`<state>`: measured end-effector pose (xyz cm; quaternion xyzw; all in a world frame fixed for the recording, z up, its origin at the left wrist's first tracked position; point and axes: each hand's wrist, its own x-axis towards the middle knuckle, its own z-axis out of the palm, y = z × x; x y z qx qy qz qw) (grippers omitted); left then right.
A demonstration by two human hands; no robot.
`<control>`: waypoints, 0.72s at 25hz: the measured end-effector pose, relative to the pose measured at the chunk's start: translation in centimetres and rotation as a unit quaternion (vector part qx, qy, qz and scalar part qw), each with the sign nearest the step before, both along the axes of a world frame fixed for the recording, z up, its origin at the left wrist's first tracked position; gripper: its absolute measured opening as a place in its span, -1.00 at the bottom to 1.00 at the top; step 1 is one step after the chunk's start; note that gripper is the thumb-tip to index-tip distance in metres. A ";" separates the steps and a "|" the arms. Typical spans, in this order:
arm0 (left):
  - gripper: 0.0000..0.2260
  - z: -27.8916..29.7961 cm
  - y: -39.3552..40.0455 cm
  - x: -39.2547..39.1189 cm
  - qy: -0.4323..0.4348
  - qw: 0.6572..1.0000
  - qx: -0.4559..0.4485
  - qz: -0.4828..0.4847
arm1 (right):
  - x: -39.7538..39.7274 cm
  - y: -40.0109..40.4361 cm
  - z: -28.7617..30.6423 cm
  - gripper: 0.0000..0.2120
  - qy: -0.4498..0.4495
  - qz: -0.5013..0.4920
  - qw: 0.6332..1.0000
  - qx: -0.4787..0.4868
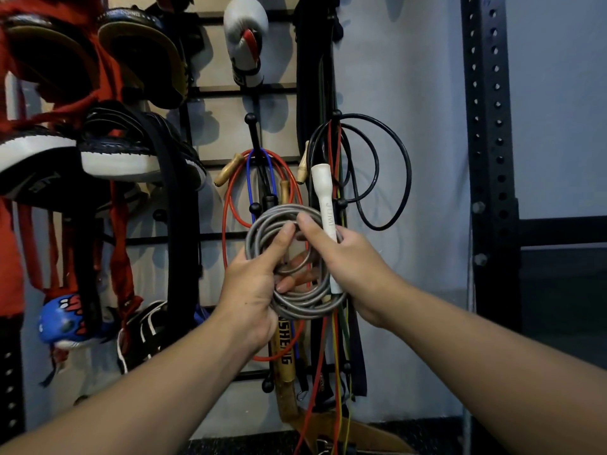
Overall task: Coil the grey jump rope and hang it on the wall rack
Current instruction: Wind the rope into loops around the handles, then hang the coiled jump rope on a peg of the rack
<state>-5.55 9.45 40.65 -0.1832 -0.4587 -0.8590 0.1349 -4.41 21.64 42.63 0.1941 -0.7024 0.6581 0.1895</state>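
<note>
Both hands are up in front of the wall: the left hand has its fingers clamped around the coiled grey jump rope, and the right hand is closed on the rope's white handle, thumb pressing the coil. Just behind hangs the wall rack, carrying a red rope, a black cord and, higher up, a boxing glove.
</note>
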 end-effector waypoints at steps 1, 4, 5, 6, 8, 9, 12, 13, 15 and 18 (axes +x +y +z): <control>-0.87 0.0 0.2 0.2 -0.009 1.000 0.007 0.014 | 0.0 0.1 -0.3 -0.58 0.008 -0.001 1.000 0.007; -0.77 -0.2 0.4 0.3 -0.020 0.999 0.027 0.036 | 0.2 0.5 -0.7 -0.64 0.047 -0.036 0.997 0.041; -0.74 -0.2 0.4 0.4 -0.027 0.998 0.034 0.038 | 0.1 0.6 -1.0 -0.65 0.054 -0.035 0.997 0.044; -0.73 -0.1 0.3 0.3 -0.032 0.998 0.035 0.042 | 0.2 0.7 -1.3 -0.65 0.057 -0.030 0.997 0.041; -0.72 -0.2 -0.2 0.1 -0.033 0.997 0.008 0.071 | 0.0 0.6 -2.3 -0.66 0.046 -0.026 0.998 0.027; -0.71 -0.4 -0.4 0.0 -0.036 0.996 -0.014 0.084 | -0.1 0.5 -2.8 -0.65 0.035 -0.026 0.999 0.017; -0.67 -1.5 -1.2 -0.9 -0.020 0.994 -0.051 0.090 | -0.5 0.2 -3.9 -0.64 0.003 -0.014 1.000 0.004; -0.65 -2.0 -1.5 -1.3 -0.010 0.994 -0.062 0.089 | -0.8 0.1 -4.4 -0.64 -0.006 -0.011 1.000 0.004; -0.64 -2.9 -2.1 -2.1 0.006 0.989 -0.110 0.096 | -1.5 -0.1 -5.5 -0.63 -0.030 -0.001 1.000 -0.011; -0.57 -3.7 -3.0 -3.6 0.032 0.978 -0.188 0.091 | -2.4 -0.3 -7.1 -0.64 -0.062 0.014 0.997 -0.050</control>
